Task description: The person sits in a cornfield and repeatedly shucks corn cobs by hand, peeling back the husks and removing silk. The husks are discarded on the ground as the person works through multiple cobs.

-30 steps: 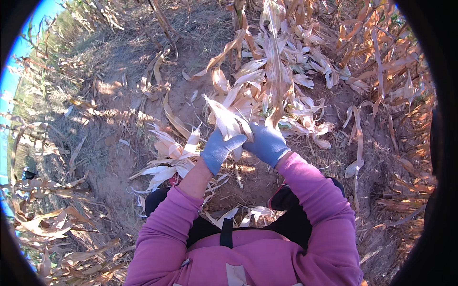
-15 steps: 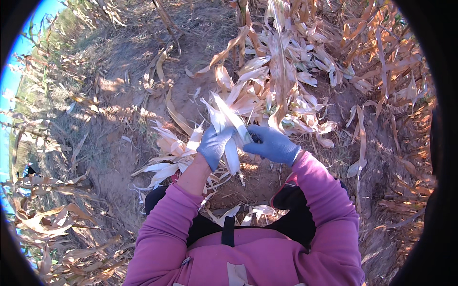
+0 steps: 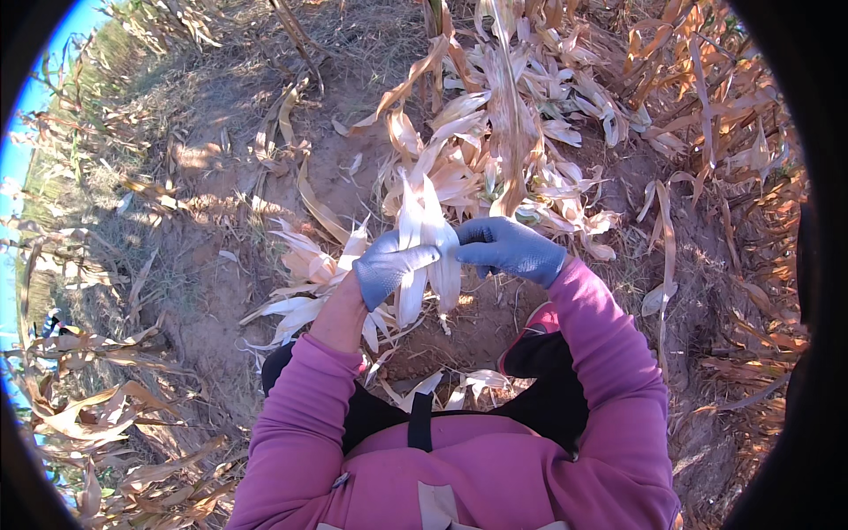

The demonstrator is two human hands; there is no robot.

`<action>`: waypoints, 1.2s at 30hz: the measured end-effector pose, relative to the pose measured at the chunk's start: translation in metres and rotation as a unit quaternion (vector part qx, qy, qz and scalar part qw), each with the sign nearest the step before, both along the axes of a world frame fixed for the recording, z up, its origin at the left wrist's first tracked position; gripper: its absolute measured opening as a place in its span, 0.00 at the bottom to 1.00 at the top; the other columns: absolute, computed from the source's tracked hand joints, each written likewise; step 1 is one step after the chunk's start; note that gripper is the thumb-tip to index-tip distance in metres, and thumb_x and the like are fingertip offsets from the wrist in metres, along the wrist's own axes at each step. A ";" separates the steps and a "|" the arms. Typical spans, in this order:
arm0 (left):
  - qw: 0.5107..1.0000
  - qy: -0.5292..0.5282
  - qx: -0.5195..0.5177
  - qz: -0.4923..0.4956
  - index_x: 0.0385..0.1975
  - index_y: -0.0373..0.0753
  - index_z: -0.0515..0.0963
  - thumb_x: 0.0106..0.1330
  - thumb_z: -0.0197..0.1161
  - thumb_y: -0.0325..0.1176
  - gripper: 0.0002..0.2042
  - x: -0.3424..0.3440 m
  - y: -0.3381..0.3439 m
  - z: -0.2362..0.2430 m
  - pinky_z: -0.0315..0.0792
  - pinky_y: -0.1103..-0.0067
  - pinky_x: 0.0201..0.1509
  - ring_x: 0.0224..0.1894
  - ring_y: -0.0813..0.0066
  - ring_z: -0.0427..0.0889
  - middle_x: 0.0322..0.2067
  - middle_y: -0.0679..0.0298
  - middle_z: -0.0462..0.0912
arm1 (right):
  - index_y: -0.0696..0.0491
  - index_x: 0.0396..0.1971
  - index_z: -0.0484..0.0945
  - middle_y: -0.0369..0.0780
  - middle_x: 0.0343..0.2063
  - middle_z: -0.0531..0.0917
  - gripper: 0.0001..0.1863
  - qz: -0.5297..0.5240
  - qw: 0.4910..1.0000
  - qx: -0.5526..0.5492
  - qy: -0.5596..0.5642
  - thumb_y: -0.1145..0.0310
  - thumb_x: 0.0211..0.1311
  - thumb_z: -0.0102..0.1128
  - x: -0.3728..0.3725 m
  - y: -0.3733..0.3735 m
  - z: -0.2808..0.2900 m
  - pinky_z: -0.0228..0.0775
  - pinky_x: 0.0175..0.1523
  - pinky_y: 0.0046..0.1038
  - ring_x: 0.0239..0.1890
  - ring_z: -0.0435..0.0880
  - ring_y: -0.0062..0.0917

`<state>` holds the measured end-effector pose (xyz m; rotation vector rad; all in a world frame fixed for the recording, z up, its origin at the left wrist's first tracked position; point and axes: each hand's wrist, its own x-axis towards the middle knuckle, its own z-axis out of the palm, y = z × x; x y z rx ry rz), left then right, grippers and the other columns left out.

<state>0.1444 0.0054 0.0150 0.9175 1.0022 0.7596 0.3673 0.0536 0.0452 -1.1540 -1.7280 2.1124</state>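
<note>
Pale, dry corn husk leaves (image 3: 412, 216) stand fanned upward between my hands, their lower ends hanging below. My left hand (image 3: 387, 268), in a blue-grey glove, is closed around the left side of the husk, with the thumb laid across its front. On the other side, my right hand (image 3: 517, 251), gloved alike, has its fingers curled and pinches the husk's right edge. Whether an ear of corn sits inside the leaves cannot be made out. A loose clump of husks (image 3: 309, 265) lies on the ground just left of my left hand.
A large heap of stripped husks (image 3: 565, 190) lies ahead and to the right, with a dry stalk leaf (image 3: 510, 115) hanging over it. Dry corn plants (image 3: 760, 291) line the right side. My shoe (image 3: 534, 336) rests on bare soil. A small figure (image 3: 51, 324) shows far left.
The husk has turned from leaning left to nearly upright, its leaves spread broader. My right hand has risen slightly, and my left thumb now lies across the husk.
</note>
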 end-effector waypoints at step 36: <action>0.990 0.125 0.068 0.020 0.45 0.33 0.78 0.63 0.61 0.32 0.13 0.010 -0.006 -0.015 0.71 0.80 0.45 0.37 0.79 0.77 0.38 0.65 0.82 | 0.53 0.24 0.79 0.45 0.20 0.80 0.10 -0.082 0.855 0.446 -0.252 0.62 0.52 0.56 -0.012 -0.010 -0.028 0.71 0.32 0.38 0.23 0.79 0.42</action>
